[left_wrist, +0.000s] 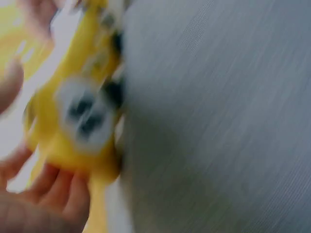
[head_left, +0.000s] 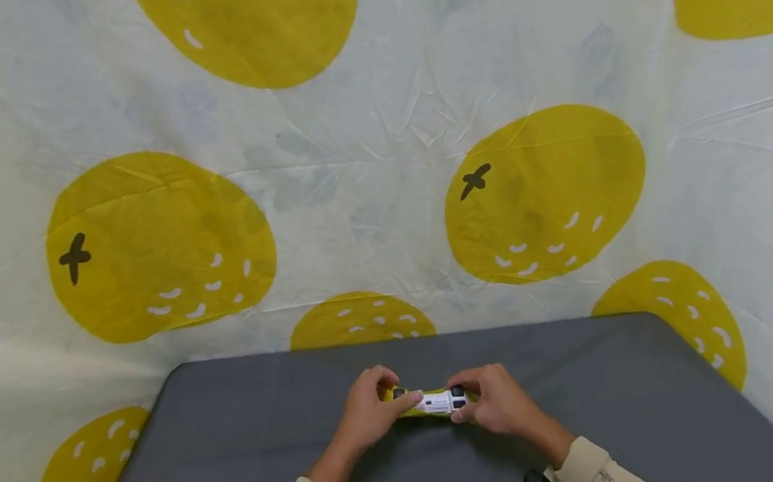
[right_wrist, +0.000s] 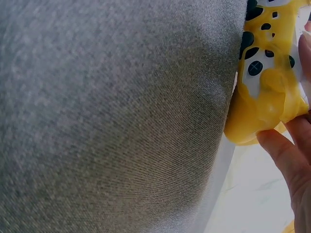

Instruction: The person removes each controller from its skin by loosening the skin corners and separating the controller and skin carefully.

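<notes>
We see a white game controller (head_left: 438, 403) with a yellow cover (right_wrist: 245, 121), held over the grey bench (head_left: 240, 466). Our left hand (head_left: 372, 402) clamps 1 end — our right hand (head_left: 499, 400) clamps the other.

The handheld device (head_left: 437, 402) is coloured white along its middle and edged in yellow, with black parts at both ends; its yellow side is broken by a white patch with dark marks. The table (head_left: 235, 433) is covered in dark grey. Behind, the off-white cloth (head_left: 366, 109) is printed with yellow fruit shapes (head_left: 159, 243), flecked in white, two marked with dark crosses. The right beige sleeve (head_left: 591, 478) is lettered darkly.
</notes>
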A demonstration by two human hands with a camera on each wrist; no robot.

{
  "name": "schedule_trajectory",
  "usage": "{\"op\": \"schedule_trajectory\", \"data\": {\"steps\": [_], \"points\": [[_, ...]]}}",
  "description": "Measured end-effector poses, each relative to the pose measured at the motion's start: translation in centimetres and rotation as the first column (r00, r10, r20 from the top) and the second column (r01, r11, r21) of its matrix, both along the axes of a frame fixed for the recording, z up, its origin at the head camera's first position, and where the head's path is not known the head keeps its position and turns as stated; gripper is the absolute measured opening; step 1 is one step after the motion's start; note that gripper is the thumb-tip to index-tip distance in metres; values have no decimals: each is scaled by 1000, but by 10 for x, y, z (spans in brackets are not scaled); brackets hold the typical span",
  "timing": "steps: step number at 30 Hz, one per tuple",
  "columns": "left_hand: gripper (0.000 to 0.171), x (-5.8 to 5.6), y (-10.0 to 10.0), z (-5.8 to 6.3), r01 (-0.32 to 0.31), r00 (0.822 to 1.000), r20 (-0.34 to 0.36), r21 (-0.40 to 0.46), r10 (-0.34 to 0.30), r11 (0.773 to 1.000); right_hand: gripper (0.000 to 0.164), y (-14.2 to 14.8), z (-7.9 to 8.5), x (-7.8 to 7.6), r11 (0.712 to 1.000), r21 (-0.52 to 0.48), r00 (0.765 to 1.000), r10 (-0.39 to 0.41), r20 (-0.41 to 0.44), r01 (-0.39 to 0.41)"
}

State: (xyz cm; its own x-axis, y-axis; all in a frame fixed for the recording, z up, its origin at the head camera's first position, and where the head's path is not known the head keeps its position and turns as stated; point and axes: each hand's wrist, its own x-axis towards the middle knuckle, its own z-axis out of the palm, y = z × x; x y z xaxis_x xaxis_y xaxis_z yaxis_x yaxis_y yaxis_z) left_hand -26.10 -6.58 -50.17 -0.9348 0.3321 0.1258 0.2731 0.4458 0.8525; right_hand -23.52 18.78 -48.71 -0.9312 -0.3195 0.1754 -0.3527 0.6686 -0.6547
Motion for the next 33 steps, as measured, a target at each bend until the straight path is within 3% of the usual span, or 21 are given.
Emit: {"op": "schedule_trajectory", "data": {"steps": [2,5,9,12,15,20,22,25,27,28,33], "points": [[34,5,7,-4,-63,997,-34,2,63,998,31,0,1,0,1000,-4,1000,-13,1,13],[24,7,7,-9,-61,996,-62,53,64,997,31,0,1,-1,1000,-10,999,-28,20,28],[18,3,-5,-10,85,992,-101,34,-81,996,31,-1,2,-2,999,-23,999,-31,34,32],[10,-1,-12,-6,201,967,-148,-65,-208,977,31,0,3,-1,999,-37,999,-35,33,36],[12,-3,-16,-3,262,943,-163,-172,-290,950,31,1,3,-1,999,-36,999,-38,25,39],[14,1,-11,0,256,932,-161,-348,-326,902,30,2,2,-1,999,-11,999,-37,21,37],[13,4,-6,1,233,918,-205,-414,-340,880,31,2,2,0,999,-14,999,-41,17,41],[10,8,1,0,169,884,-311,-483,-349,859,31,3,2,0,999,-26,999,-44,18,44],[8,10,2,-1,145,871,-354,-476,-340,867,31,2,2,0,999,-29,999,-42,15,42],[8,11,2,-1,143,873,-360,-454,-328,879,31,2,3,0,999,-28,999,-39,14,39],[12,6,-10,-3,198,923,-296,-184,-247,963,30,-1,3,-1,999,-7,999,-36,16,36]]}}
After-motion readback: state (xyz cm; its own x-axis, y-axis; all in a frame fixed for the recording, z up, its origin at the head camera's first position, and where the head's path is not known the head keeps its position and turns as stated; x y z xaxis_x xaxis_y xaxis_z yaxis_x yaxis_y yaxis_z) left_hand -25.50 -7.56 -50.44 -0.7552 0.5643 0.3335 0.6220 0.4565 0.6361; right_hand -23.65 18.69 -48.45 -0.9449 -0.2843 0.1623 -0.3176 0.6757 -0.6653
